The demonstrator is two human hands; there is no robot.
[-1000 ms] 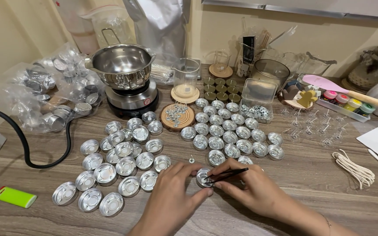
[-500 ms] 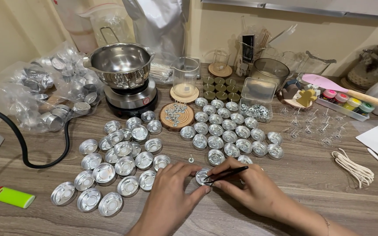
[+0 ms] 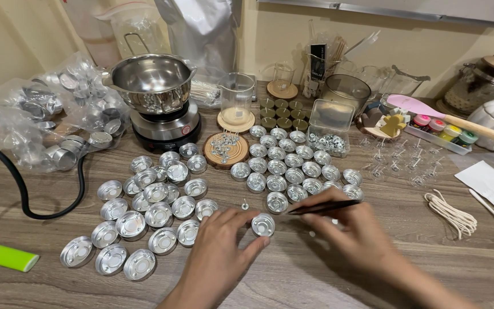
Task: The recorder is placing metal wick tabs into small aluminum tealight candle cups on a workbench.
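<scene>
My left hand (image 3: 219,252) pinches a small silver tealight cup (image 3: 263,224) between thumb and fingertips on the wooden table. My right hand (image 3: 347,229) holds black tweezers (image 3: 322,207), their tip pointing left toward that cup. A loose wick tab (image 3: 245,204) stands on the table just above the cup. To the left lies a cluster of several empty silver cups (image 3: 155,212). Above my hands sits a second group of cups with wicks (image 3: 293,163).
A steel pot (image 3: 152,80) sits on a small hot plate (image 3: 164,129) at the back left. Nearby are a wooden coaster with wick tabs (image 3: 226,149), a glass beaker (image 3: 236,100), a clear box (image 3: 330,129), bagged cups (image 3: 58,123), a green lighter (image 3: 10,257), coiled string (image 3: 450,213) and a black cable (image 3: 24,194).
My hands have barely moved; the left hand still steadies the cup and the tweezers stay over it.
</scene>
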